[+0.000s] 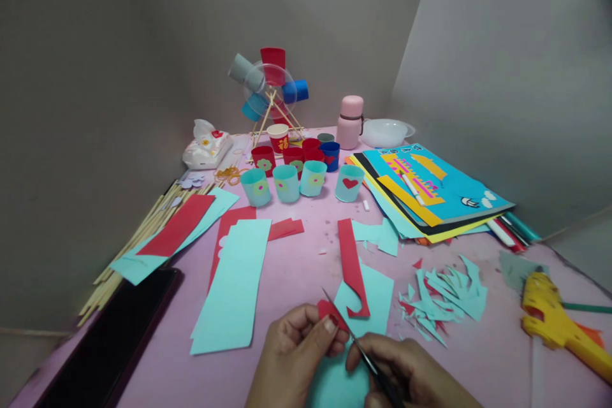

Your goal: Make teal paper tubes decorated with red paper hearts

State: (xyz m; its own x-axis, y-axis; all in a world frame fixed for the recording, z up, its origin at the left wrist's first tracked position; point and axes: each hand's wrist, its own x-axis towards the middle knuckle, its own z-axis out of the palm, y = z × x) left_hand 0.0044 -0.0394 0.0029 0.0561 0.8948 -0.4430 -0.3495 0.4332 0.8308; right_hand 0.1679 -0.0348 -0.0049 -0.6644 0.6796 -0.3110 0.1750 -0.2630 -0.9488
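Note:
Between the thumb and fingers of my left hand [299, 344] is a small red paper piece [329, 315]. My right hand [406, 363] is closed around dark-handled scissors [366, 357], whose thin pointed blade crosses the red piece. Just beyond my hands lies a red paper strip [351, 261] with a rounded notch cut from its near end. It rests partly on a light turquoise paper sheet [377, 293]. Paper scraps [444, 293] in turquoise and red are heaped to the right of my hands. Turquoise strips [234, 293] lie to the left.
Several decorated turquoise paper cups [285, 183] stand mid-table, before red and blue ones. Behind them are a stick-framed wheel [271, 92] and a pink flask [350, 124]. A phone [115, 338] lies left; coloured paper sheets [478, 188] and a yellow glue gun [549, 315] lie right.

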